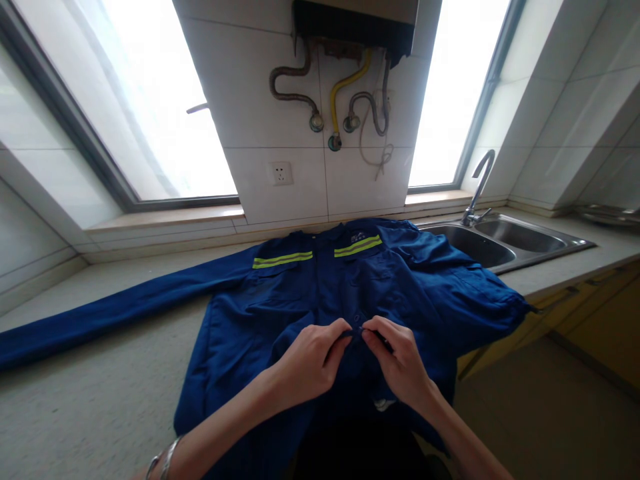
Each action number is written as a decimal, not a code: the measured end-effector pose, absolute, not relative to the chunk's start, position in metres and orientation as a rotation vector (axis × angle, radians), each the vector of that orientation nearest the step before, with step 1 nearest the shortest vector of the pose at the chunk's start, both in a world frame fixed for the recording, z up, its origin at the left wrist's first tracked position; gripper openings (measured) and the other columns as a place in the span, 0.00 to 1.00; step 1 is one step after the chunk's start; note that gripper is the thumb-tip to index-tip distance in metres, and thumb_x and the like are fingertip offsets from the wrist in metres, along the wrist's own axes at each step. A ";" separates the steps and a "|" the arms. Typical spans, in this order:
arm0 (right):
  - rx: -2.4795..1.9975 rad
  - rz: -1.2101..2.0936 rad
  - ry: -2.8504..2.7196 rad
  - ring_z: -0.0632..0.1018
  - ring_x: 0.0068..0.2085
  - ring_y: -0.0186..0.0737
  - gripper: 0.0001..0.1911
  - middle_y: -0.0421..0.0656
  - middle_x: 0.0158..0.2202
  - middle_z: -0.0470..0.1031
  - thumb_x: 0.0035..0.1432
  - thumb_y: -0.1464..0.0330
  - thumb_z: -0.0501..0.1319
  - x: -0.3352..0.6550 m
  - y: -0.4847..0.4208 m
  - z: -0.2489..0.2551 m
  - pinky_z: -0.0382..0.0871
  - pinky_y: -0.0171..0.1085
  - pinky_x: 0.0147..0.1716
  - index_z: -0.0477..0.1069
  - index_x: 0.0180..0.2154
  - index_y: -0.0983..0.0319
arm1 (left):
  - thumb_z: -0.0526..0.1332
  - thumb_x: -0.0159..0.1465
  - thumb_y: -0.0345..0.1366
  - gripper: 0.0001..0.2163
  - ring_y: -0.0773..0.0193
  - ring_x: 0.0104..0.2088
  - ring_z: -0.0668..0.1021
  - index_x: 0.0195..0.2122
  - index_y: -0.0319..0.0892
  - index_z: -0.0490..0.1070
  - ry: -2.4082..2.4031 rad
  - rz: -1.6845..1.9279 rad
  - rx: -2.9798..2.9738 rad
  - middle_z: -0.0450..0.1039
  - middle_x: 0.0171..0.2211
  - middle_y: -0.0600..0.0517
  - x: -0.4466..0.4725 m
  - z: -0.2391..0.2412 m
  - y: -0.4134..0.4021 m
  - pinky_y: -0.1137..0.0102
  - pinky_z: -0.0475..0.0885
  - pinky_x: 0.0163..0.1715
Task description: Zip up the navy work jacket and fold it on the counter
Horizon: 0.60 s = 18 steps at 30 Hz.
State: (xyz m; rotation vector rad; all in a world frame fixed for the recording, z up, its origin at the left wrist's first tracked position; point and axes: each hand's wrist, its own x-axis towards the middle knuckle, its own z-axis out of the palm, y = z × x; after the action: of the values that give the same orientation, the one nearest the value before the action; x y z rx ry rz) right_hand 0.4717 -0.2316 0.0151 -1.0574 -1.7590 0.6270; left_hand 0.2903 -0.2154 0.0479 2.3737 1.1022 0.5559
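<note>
A dark blue work jacket (pixel 280 300) with yellow-green reflective stripes lies front up on a speckled countertop (pixel 100 387). One sleeve stretches far left; the other is folded toward the sink. My left hand (pixel 310 360) pinches the left edge of the jacket's front placket near a button. My right hand (pixel 397 357) pinches the facing edge. The fingertips of both hands meet at the jacket's middle. A bracelet shows on my left wrist.
A steel double sink (pixel 505 243) with a tap (pixel 477 187) sits at the right. A wall socket (pixel 280 173) and water heater pipes (pixel 333 100) are on the tiled wall behind. Windows flank the wall. Yellow cabinets (pixel 595 313) run under the counter's right part.
</note>
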 end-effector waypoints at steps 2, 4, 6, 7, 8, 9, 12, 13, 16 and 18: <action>-1.069 0.591 -1.713 0.71 0.28 0.32 0.10 0.39 0.26 0.71 0.63 0.66 0.54 0.476 -0.231 0.016 0.63 0.30 0.29 0.70 0.32 0.63 | 0.48 0.67 0.32 0.09 0.66 0.27 0.75 0.39 0.41 0.67 1.114 0.519 2.397 0.72 0.27 0.53 0.291 0.042 -0.217 0.74 0.62 0.28; -1.122 0.506 -1.605 0.70 0.27 0.32 0.11 0.39 0.26 0.70 0.63 0.66 0.54 0.486 -0.228 0.021 0.62 0.30 0.28 0.70 0.31 0.63 | 0.49 0.65 0.31 0.09 0.65 0.26 0.75 0.40 0.41 0.68 1.083 0.439 2.436 0.72 0.26 0.52 0.293 0.034 -0.218 0.73 0.61 0.26; -1.188 0.420 -1.516 0.69 0.26 0.31 0.10 0.38 0.25 0.69 0.62 0.65 0.55 0.500 -0.223 0.028 0.61 0.29 0.26 0.70 0.32 0.63 | 0.50 0.64 0.30 0.09 0.64 0.26 0.75 0.41 0.41 0.68 1.012 0.399 2.447 0.73 0.26 0.51 0.295 0.028 -0.219 0.73 0.61 0.26; -1.210 0.404 -1.513 0.68 0.26 0.31 0.10 0.38 0.25 0.68 0.62 0.65 0.55 0.506 -0.221 0.032 0.60 0.29 0.25 0.70 0.32 0.63 | 0.50 0.64 0.30 0.09 0.65 0.27 0.75 0.41 0.40 0.69 0.988 0.414 2.429 0.73 0.27 0.51 0.297 0.026 -0.218 0.74 0.61 0.26; -1.219 0.407 -1.540 0.68 0.25 0.31 0.10 0.38 0.24 0.68 0.62 0.65 0.56 0.511 -0.219 0.035 0.60 0.29 0.25 0.70 0.32 0.63 | 0.50 0.65 0.31 0.09 0.66 0.27 0.75 0.41 0.40 0.69 0.981 0.448 2.394 0.73 0.27 0.52 0.297 0.027 -0.218 0.74 0.62 0.27; -1.218 0.422 -1.581 0.68 0.25 0.30 0.09 0.38 0.24 0.68 0.61 0.65 0.56 0.515 -0.218 0.036 0.60 0.29 0.25 0.70 0.32 0.63 | 0.49 0.66 0.31 0.09 0.67 0.27 0.74 0.40 0.40 0.69 0.990 0.492 2.349 0.72 0.27 0.52 0.298 0.029 -0.216 0.75 0.62 0.28; -1.191 0.481 -1.655 0.70 0.27 0.31 0.09 0.39 0.26 0.71 0.61 0.65 0.56 0.513 -0.217 0.033 0.61 0.29 0.26 0.71 0.32 0.63 | 0.50 0.66 0.34 0.09 0.69 0.27 0.72 0.38 0.41 0.69 1.052 0.597 2.229 0.71 0.27 0.55 0.295 0.043 -0.211 0.76 0.63 0.29; -1.182 0.499 -1.665 0.71 0.28 0.31 0.09 0.39 0.28 0.72 0.61 0.65 0.57 0.510 -0.218 0.030 0.61 0.29 0.26 0.72 0.33 0.62 | 0.51 0.66 0.35 0.09 0.70 0.27 0.72 0.38 0.41 0.70 1.070 0.631 2.206 0.71 0.27 0.55 0.293 0.047 -0.210 0.76 0.64 0.30; -1.149 0.571 -1.694 0.73 0.30 0.32 0.08 0.40 0.30 0.73 0.60 0.66 0.57 0.500 -0.220 0.022 0.62 0.29 0.27 0.72 0.33 0.62 | 0.55 0.63 0.34 0.06 0.69 0.31 0.73 0.37 0.40 0.71 1.135 0.741 2.175 0.73 0.31 0.54 0.288 0.056 -0.207 0.76 0.65 0.34; -1.133 0.615 -1.696 0.73 0.30 0.32 0.07 0.40 0.30 0.74 0.60 0.66 0.57 0.496 -0.221 0.020 0.62 0.29 0.27 0.72 0.34 0.62 | 0.57 0.61 0.33 0.06 0.68 0.33 0.74 0.36 0.41 0.72 1.193 0.800 2.138 0.73 0.32 0.54 0.287 0.058 -0.207 0.75 0.66 0.35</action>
State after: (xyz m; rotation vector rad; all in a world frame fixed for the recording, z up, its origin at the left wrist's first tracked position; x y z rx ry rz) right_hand 0.4960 -0.2205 0.0199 -1.1330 -1.6957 0.6149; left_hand 0.2870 -0.2068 0.0580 2.1376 1.1925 0.7999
